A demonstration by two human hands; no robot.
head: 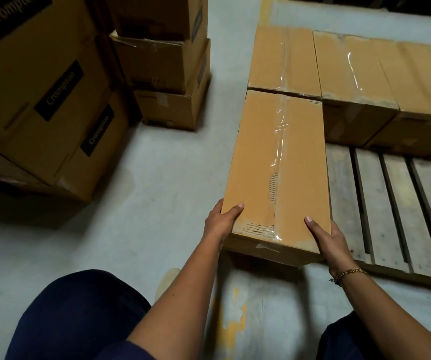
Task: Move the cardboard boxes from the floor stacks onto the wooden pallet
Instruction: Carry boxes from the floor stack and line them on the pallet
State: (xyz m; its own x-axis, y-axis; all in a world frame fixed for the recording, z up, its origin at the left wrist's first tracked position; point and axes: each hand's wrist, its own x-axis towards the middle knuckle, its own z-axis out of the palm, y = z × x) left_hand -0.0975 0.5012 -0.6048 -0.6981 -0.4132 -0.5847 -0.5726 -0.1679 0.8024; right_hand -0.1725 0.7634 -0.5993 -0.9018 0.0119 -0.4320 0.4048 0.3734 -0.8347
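Standing at the far left is a stack (40,100) of brown boxes with black "Crompton" labels, tilted in this wide view. Just right of it, and apart from it, a smaller stack (167,74) of three plainer boxes sits on the grey floor (157,190). Low in the view are a dark trouser leg (79,320) and the toe of a pale shoe (167,279).

The left hand (219,222) grips the near left corner of a long taped box (279,165), thumb flat on the top and fingers hidden down the side. This box lies along the left edge of the pallet (396,203). Its far end butts against a back box (284,58), and its near end juts past the pallet's front edge above the floor. I cannot tell whether its full weight is on the slats. Worn yellow paint (235,315) marks the floor below it.

The right hand (331,242) holds the near right corner the same way, thumb on top and fingers curled round the side, with a gold bracelet (349,272) at the wrist. Further right, two more taped boxes (359,74) stand in the back row, with bare slats in front of them.
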